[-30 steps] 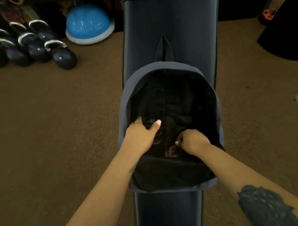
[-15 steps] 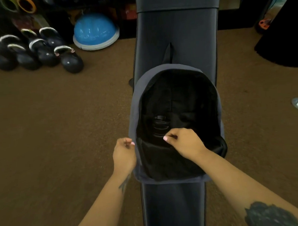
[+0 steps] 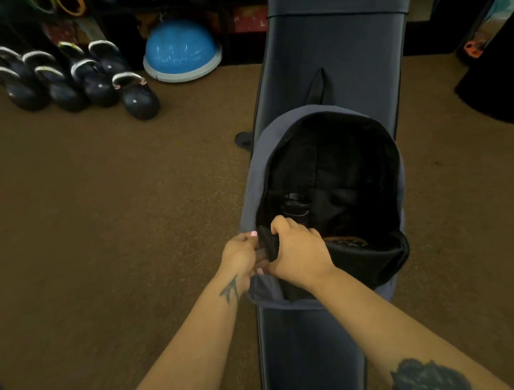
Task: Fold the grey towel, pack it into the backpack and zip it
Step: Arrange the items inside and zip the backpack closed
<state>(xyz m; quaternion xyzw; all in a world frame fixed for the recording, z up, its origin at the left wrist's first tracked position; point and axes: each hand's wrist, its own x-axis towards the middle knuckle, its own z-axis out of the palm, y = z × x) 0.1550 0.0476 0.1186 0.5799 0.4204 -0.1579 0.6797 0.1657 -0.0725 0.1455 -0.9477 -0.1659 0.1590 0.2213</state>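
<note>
Both hands meeting at the backpack's (image 3: 323, 192) near left edge: left hand (image 3: 239, 256) closed, pinching the grey rim, right hand (image 3: 299, 252) closed, gripping a bunch of black flap fabric. Backpack lying open on the dark padded surface (image 3: 335, 50), mouth gaping, black inside. Grey towel not clearly showing inside. Left of the backpack, brown carpet floor (image 3: 103, 216); farther left, kettlebells (image 3: 83, 81) and a blue half-ball (image 3: 181, 50).
</note>
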